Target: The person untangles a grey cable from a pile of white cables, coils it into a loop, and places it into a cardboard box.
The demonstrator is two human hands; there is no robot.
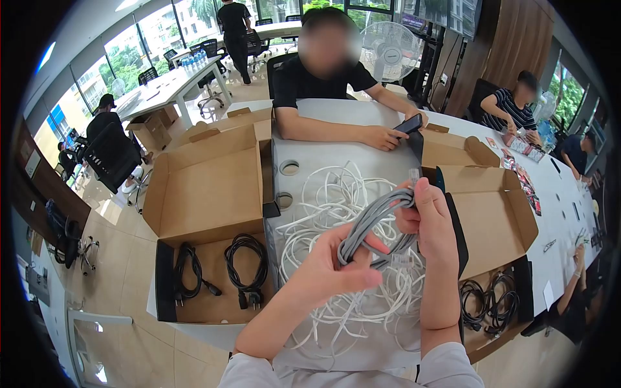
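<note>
A coiled grey network cable (372, 220) is held up between my two hands, above the table. My left hand (343, 262) grips the lower left side of the coil, its fingers passing through the loop. At the coil's upper right, my right hand (427, 216) pinches the cable near a clear plug (414, 174) that points upward. Another clear plug (402, 260) hangs below the coil. Beneath both hands spreads a tangled heap of white cables (323, 213) on the white table.
Left of the heap, an open cardboard box (210, 187) contains black power cords (246, 268). On the right, a second open box (488, 200) has more black cords (491, 302). Across the table sits a person (323, 84) with a phone (409, 124). Other people work farther right.
</note>
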